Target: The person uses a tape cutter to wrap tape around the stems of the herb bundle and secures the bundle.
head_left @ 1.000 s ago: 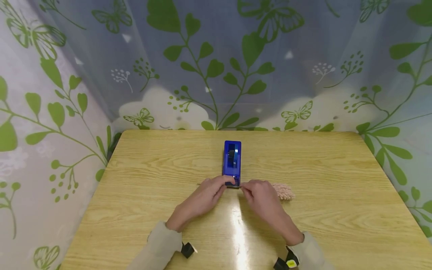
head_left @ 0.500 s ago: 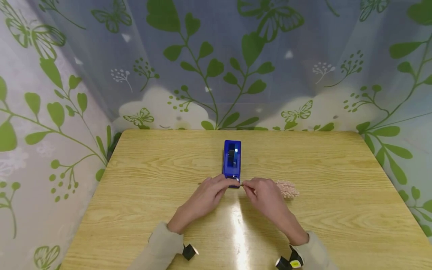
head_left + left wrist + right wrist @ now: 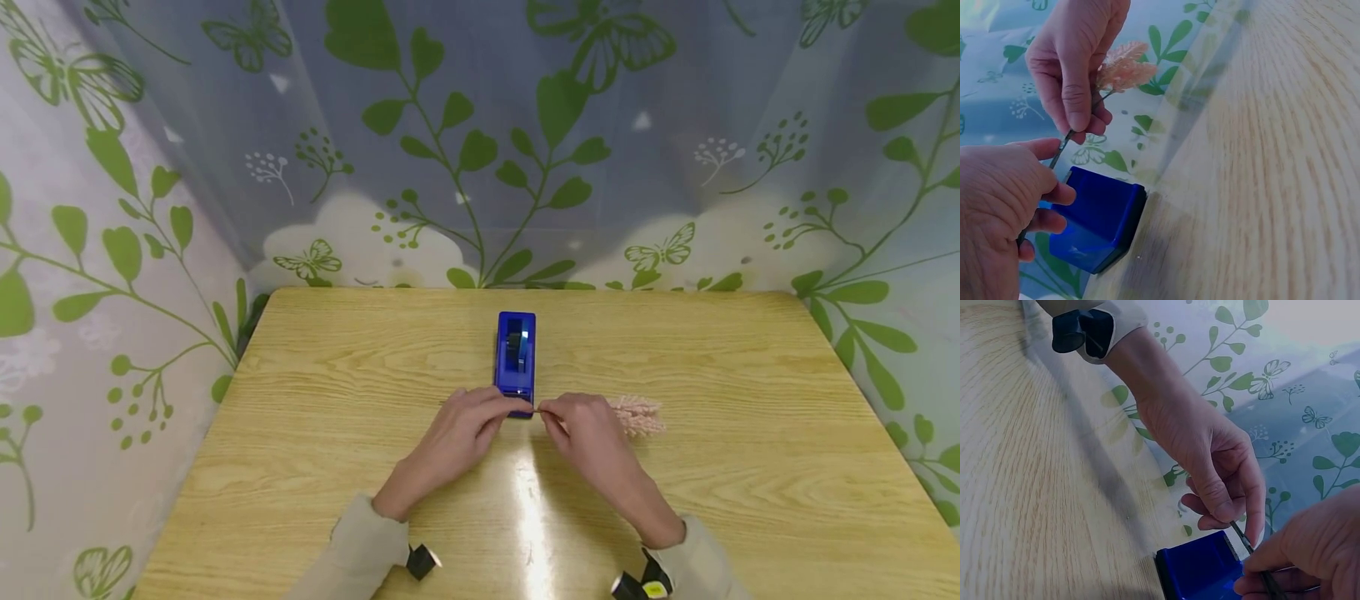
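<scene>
A blue tape dispenser (image 3: 516,354) stands on the table, its cutting end toward me. Across that end lies the thin dark stem (image 3: 1241,535) of an artificial flower with a fluffy pink head (image 3: 637,415). My left hand (image 3: 467,429) holds the stem on the left, its index finger stretched along the dispenser's near end. Close to the pink head, my right hand (image 3: 588,427) pinches the stem between thumb and fingers. A pale glossy spot shows on the stem between the two hands; what it is, I cannot tell. Fingers partly hide the dispenser's cutting edge.
The wooden table (image 3: 337,367) has a glossy light streak toward its front. Behind and beside it hangs a curtain (image 3: 480,167) printed with green leaves and butterflies. A small black camera (image 3: 422,562) is worn at the left wrist, another (image 3: 630,586) at the right.
My left index finger has stretched out to the right along the dispenser's near end. The right hand and pink flower head have shifted slightly right. The dispenser stays in place.
</scene>
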`<action>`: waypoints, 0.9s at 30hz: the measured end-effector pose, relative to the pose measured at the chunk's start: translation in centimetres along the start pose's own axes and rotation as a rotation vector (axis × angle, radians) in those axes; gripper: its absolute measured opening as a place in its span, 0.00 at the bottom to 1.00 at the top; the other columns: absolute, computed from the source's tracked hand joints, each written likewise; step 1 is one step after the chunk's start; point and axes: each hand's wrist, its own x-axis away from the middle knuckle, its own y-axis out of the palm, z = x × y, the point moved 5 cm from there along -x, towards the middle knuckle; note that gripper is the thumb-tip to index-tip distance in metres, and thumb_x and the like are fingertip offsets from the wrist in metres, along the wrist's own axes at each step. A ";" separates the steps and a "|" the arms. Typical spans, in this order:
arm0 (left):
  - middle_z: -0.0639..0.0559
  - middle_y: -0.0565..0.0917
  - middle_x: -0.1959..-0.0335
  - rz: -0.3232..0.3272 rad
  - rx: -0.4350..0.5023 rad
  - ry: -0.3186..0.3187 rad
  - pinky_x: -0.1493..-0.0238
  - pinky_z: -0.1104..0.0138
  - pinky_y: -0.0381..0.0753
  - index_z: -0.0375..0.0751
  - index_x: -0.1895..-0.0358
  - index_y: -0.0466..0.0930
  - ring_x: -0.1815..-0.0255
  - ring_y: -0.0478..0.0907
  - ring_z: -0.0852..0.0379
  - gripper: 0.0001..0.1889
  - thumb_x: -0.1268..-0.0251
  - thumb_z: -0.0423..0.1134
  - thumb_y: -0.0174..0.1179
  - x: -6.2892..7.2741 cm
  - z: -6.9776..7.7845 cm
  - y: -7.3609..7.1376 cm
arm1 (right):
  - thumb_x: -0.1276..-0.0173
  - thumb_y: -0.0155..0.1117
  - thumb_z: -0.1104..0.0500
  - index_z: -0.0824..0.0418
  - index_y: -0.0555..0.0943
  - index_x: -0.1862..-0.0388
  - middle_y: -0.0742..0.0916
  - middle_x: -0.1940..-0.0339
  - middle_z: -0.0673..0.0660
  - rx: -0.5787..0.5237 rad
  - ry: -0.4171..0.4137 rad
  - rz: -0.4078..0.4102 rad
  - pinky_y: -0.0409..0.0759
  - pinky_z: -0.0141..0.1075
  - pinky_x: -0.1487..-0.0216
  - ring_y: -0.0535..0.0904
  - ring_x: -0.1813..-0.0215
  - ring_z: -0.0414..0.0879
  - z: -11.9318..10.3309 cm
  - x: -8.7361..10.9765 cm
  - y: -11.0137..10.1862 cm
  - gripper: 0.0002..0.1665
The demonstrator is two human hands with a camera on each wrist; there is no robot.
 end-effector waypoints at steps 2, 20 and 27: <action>0.56 0.88 0.58 0.017 -0.005 0.002 0.68 0.69 0.59 0.57 0.42 0.87 0.72 0.68 0.63 0.17 0.24 0.31 0.60 0.0 0.0 0.0 | 0.34 0.74 0.70 0.65 0.90 0.67 0.85 0.78 0.52 0.012 -0.011 0.001 0.74 0.31 0.74 0.75 0.78 0.39 0.0 0.0 0.0 0.02; 0.55 0.82 0.66 0.005 -0.018 0.010 0.63 0.68 0.59 0.53 0.42 0.87 0.69 0.68 0.62 0.26 0.35 0.20 0.61 0.2 0.5 0.3 | 0.37 0.76 0.71 0.63 0.87 0.67 0.86 0.73 0.53 0.103 -0.041 -0.029 0.84 0.47 0.62 0.81 0.71 0.46 -0.1 0.1 0.6 0.06; 0.59 0.82 0.65 -0.034 -0.040 -0.029 0.62 0.68 0.60 0.52 0.45 0.89 0.68 0.70 0.62 0.15 0.27 0.30 0.63 0.0 0.8 0.7 | 0.43 0.81 0.70 0.60 0.88 0.69 0.88 0.73 0.52 0.116 -0.058 -0.006 0.83 0.47 0.61 0.82 0.70 0.47 -0.2 0.2 0.7 0.09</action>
